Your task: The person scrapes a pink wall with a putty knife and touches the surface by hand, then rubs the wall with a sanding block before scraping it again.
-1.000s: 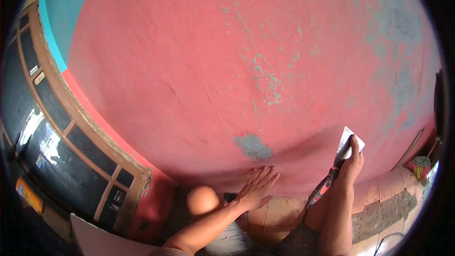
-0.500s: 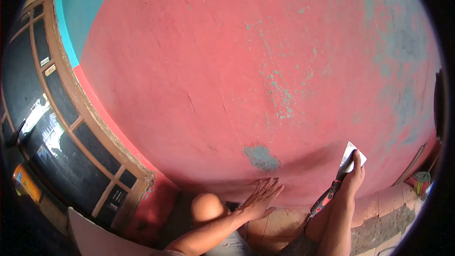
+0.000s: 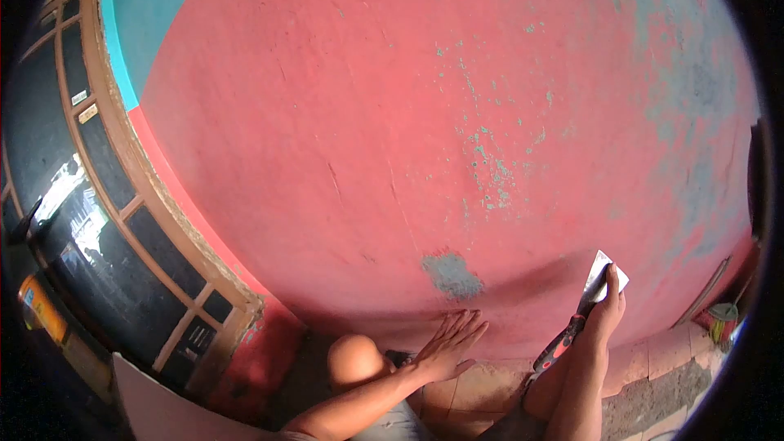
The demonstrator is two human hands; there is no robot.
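Note:
My right hand [image 3: 603,314] is closed around a putty knife with a black and red handle [image 3: 559,343]. Its pale metal blade [image 3: 603,276] points up toward the pink wall [image 3: 343,139], with my thumb lying along the blade. Fingers stretched and palm down, my left hand [image 3: 449,347] is held out low in front of the wall and holds nothing. Just above its fingertips in view is a rough grey patch [image 3: 452,275] where the paint is gone. Chipped spots showing green [image 3: 494,184] run up the wall above that patch.
A wooden-framed door with dark glass panes [image 3: 98,229] stands on the left. My bare knee [image 3: 355,359] is beside my left forearm. Floor tiles [image 3: 653,355] border the wall's foot. A broom [image 3: 723,318] leans at the far right. Faded grey-green paint [image 3: 694,90] covers the upper right wall.
The view has shifted slightly, so the wall marks sit a little lower and further right. Both hands keep nearly the same pose, and the putty knife stays in my right hand.

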